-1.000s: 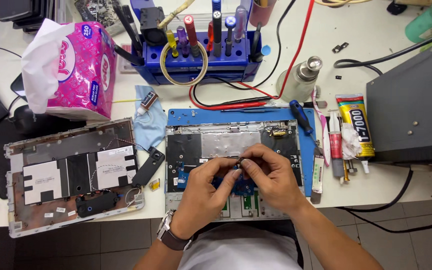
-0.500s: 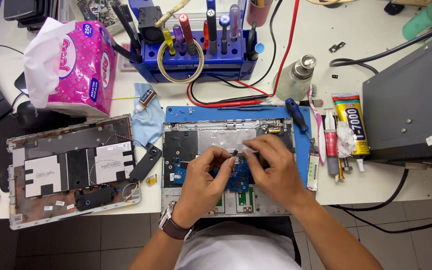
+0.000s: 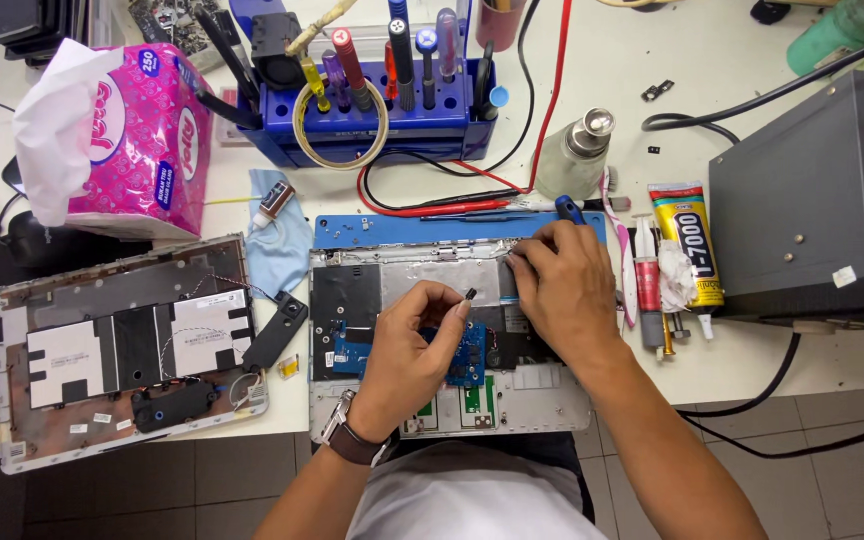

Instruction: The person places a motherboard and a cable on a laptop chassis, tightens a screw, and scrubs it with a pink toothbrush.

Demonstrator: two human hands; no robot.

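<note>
Small dark part (likely a screw or clip, too small to tell), pinched between thumb and forefinger of the left hand above the opened laptop chassis; light, easily dropped, best held at its sides. The right hand rests flat on the chassis, grasping nothing visible.

An electronics repair workshop: tool rack, glue tube, opened laptop chassis.

Tissue pack left of tool rack
</note>
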